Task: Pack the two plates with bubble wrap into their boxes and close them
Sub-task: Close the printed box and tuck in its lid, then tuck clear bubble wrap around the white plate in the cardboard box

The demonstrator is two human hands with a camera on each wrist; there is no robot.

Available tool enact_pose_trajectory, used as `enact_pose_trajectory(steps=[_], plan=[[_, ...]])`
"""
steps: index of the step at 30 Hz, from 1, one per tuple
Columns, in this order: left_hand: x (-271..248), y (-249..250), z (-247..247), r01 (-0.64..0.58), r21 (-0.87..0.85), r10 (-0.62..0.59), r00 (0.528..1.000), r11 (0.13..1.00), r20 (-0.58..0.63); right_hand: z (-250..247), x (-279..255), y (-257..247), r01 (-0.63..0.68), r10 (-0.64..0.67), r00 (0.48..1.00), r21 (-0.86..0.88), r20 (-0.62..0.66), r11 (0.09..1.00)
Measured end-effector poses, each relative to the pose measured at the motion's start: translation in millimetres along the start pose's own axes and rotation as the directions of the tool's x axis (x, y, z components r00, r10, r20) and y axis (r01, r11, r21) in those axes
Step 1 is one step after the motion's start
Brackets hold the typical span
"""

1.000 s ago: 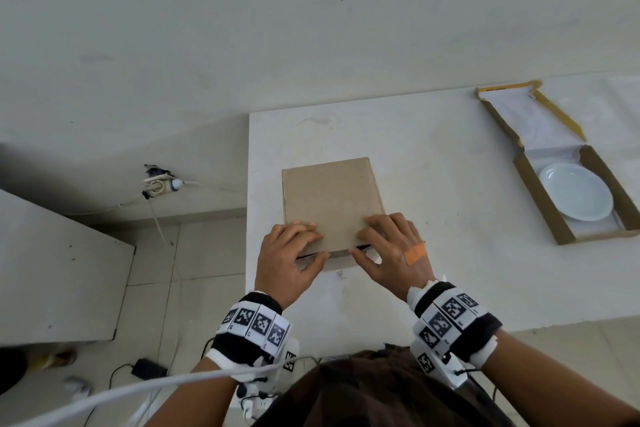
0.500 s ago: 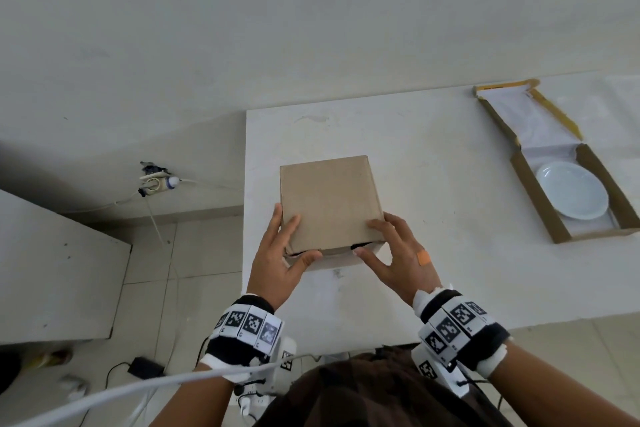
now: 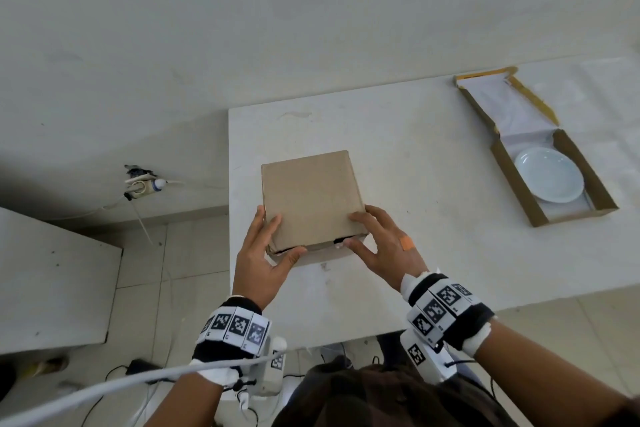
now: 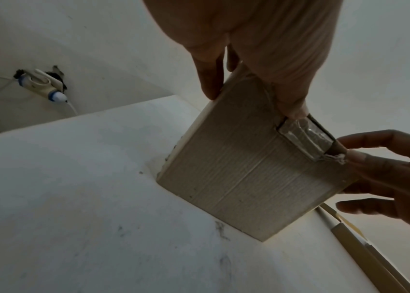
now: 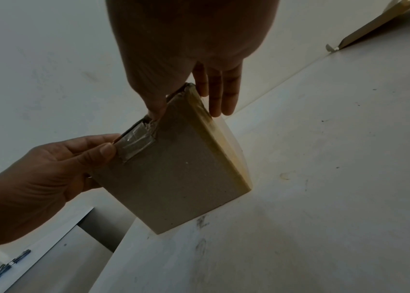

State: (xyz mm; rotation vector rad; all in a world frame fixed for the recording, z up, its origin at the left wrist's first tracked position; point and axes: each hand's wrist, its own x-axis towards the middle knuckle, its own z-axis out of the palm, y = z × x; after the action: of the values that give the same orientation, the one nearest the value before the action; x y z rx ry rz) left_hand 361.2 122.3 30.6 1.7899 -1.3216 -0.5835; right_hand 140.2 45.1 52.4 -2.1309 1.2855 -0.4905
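A closed brown cardboard box [image 3: 311,198] stands near the left end of the white table [image 3: 433,149]. My left hand [image 3: 282,237] grips its near left corner, thumb on the front face. My right hand [image 3: 356,230] grips the near right corner the same way. In the wrist views the box [image 4: 243,178] [image 5: 181,178] is tilted, its near side lifted and its far edge on the table. A strip of clear tape [image 4: 304,138] sits at the front flap, where a dark gap shows. A second box [image 3: 540,215] lies open at the right with a white plate [image 3: 549,178] inside on bubble wrap.
The table's left edge runs close to the closed box, with tiled floor below. A wall socket with a plug [image 3: 143,184] hangs at the left. A low grey surface [image 3: 41,288] stands further left. Cables lie on the floor by my feet.
Both hands slid from pressing on the lid's near edge to gripping the box's near corners. The near side of the box has lifted off the table.
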Motion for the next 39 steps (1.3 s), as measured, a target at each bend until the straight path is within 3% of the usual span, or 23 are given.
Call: enact_pose_trajectory(steps=[6,10,14,18,28,32,39], plan=[[-3.1,12.5,-3.7,0.039,0.064,-0.039,0.999,0.997,0.008,-10.6,-0.1,5.0,0.012,-0.011,0.993,-0.007,0.114,1.0],[-1.9,39.9,7.7,-0.017,0.166,0.032,0.995,0.986,-0.092,-41.3,-9.1,20.4,0.027,-0.026,0.988,-0.003,0.154,1.0],[7.0,92.9,50.1,-0.157,0.268,0.2,0.969,0.95,-0.142,-90.1,-30.0,62.5,-0.038,0.036,0.989,0.014,0.146,0.999],[7.0,156.9,126.6,-0.223,0.268,0.264,0.956,0.937,-0.13,-150.2,-64.0,125.5,-0.094,0.091,0.993,0.037,0.081,0.995],[-23.6,297.8,327.1,-0.262,0.036,0.253,0.954,0.964,0.162,-295.6,-143.7,264.5,-0.285,0.288,0.956,0.056,-0.051,0.957],[-13.0,328.6,390.1,-0.267,0.016,0.25,0.92,0.964,0.301,-326.7,-155.4,313.9,-0.372,0.38,0.921,0.094,-0.087,0.923],[16.2,356.6,502.1,-0.163,-0.011,0.15,0.88,0.987,0.451,-363.8,-158.4,398.3,-0.53,0.54,0.84,0.134,-0.052,0.838]])
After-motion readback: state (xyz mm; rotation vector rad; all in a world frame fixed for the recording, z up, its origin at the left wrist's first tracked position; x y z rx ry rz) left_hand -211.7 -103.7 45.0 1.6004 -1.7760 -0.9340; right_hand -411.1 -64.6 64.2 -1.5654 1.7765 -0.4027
